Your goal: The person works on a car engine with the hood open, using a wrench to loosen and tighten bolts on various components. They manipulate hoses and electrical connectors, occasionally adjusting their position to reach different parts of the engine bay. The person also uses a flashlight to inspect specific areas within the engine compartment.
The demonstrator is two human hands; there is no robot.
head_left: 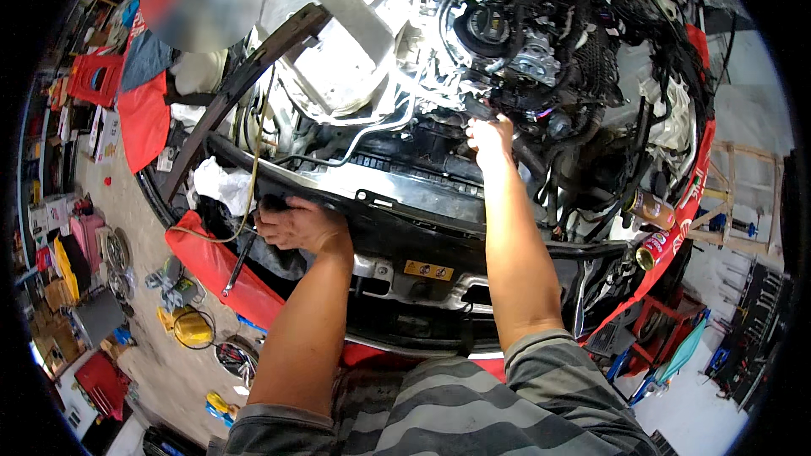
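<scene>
Both my arms reach over the front of a car with its engine bay open. My left hand [302,226] is at the front edge of the bay, its fingers curled at a small dark thing I cannot make out. Just below those fingers a thin metal rod-like tool [240,267] slants down over a red fender cover [224,263]. Deeper in, my right hand [492,137] is closed beside the dark hoses in front of the engine [490,25]. Whatever its fingers grip is hidden.
A long dark bar [245,84] slants across the bay's left side, near a crumpled white cloth [221,184] and a thin yellowish hose [254,171]. Two cans stand at the right edge, one brown [652,209], one red-and-gold [652,253]. Tools [756,321] lie farther right.
</scene>
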